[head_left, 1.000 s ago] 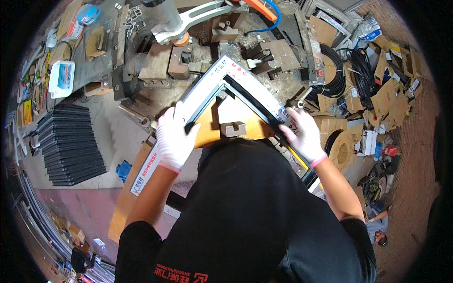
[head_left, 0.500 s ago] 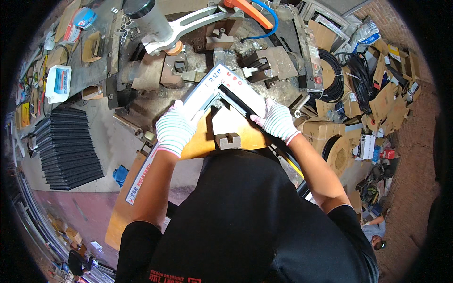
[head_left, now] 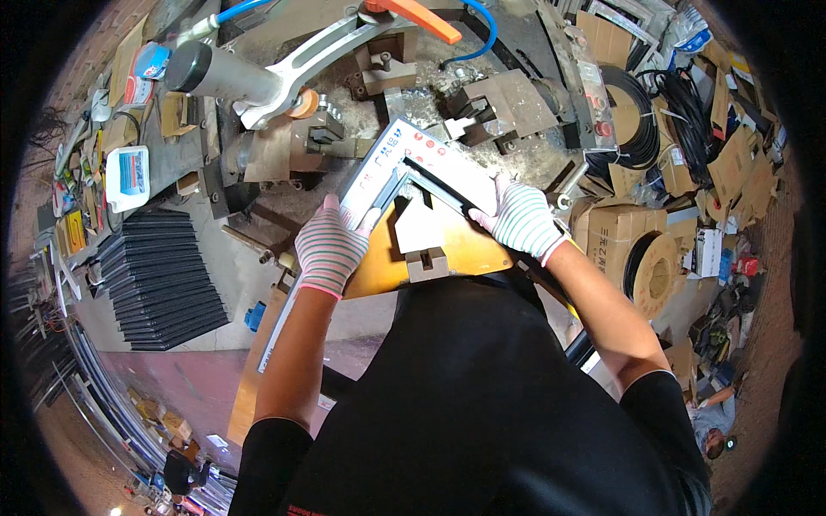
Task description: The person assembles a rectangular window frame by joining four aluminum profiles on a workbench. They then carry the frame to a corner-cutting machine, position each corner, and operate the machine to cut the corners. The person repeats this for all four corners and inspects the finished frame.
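Note:
Both hands wear white gloves with thin stripes. They hold an L-shaped corner of frame profile [head_left: 449,168], covered in white printed film, with a grey-blue inner edge and a black groove. My left hand [head_left: 332,249] grips its left leg, fingers on top. On the right leg, my right hand [head_left: 523,220] has its thumb over the inner edge. The corner points away from me, toward the metal jaws [head_left: 495,112] of a machine. Inside the angle lie a pale pointed block [head_left: 419,228], a notched steel block [head_left: 428,264] and an orange-yellow plate [head_left: 379,265].
A grey cylinder on a metal arm [head_left: 301,64] with an orange handle [head_left: 422,19] overhangs the machine. Stacked black profiles [head_left: 163,279] lie at left, near a white container [head_left: 128,178]. Cardboard boxes [head_left: 615,236], a spool [head_left: 652,273] and black coils stand right. Another person [head_left: 712,426] is far right.
My view has shifted, so most of the surroundings sit further right in the picture. Both hands keep their hold on the frame corner, which stays close to the same place by the jaws.

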`<state>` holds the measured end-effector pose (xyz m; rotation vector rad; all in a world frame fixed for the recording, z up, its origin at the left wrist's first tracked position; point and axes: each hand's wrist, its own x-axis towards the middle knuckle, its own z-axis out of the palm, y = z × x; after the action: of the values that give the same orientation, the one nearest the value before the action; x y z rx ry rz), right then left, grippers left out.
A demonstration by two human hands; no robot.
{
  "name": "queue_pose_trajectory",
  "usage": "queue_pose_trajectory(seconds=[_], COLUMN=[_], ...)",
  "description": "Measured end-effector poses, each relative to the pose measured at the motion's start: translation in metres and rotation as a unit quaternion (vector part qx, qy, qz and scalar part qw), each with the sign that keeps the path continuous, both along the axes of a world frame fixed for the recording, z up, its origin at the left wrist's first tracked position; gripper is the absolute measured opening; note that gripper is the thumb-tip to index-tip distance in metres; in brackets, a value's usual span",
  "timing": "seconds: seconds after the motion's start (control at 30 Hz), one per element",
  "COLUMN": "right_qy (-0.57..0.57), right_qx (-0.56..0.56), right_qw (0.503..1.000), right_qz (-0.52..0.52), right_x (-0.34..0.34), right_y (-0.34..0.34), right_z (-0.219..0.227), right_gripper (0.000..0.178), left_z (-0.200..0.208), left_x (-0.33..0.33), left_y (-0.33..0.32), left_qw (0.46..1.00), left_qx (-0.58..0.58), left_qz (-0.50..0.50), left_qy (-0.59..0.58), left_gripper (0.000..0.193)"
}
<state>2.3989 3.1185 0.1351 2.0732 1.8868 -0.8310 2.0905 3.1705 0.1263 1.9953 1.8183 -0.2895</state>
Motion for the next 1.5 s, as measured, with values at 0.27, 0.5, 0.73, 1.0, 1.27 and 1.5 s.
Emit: queue_pose_trajectory(seconds=[0.27,0.5,0.73,1.0,1.27,1.5], right_qy=[0.025,0.044,0.071,0.083,0.067,0.051], right_qx=[0.007,0.016,0.026,0.114,0.105,0.071], right_qw=[1.000,0.999,0.997,0.990,0.992,0.996], right_qz=[0.014,0.010,0.002,0.020,0.015,0.009], right_x=[0.005,0.006,0.006,0.010,0.007,0.004], right_y=[0.001,0.000,-0.001,-0.011,-0.010,-0.010], right_z=[0.000,0.000,0.009,-0.007,0.001,0.010], right_gripper=[0.069,0.068,0.061,0.065,0.066,0.057], left_z=[0.001,0.004,0.011,0.108,0.116,0.126], left_x=[-0.002,0.006,0.002,-0.015,-0.025,0.053], left_y=[-0.001,-0.004,-0.002,0.108,0.080,0.052], left_qw=[1.000,0.999,1.000,0.858,0.891,0.873], left_qx=[0.003,0.021,0.018,0.363,0.107,0.158], left_qz=[-0.011,0.026,-0.003,-0.018,-0.059,-0.094], left_qy=[-0.010,-0.024,-0.019,-0.363,-0.437,-0.451], left_gripper=[0.066,0.070,0.077,0.068,0.049,0.041])
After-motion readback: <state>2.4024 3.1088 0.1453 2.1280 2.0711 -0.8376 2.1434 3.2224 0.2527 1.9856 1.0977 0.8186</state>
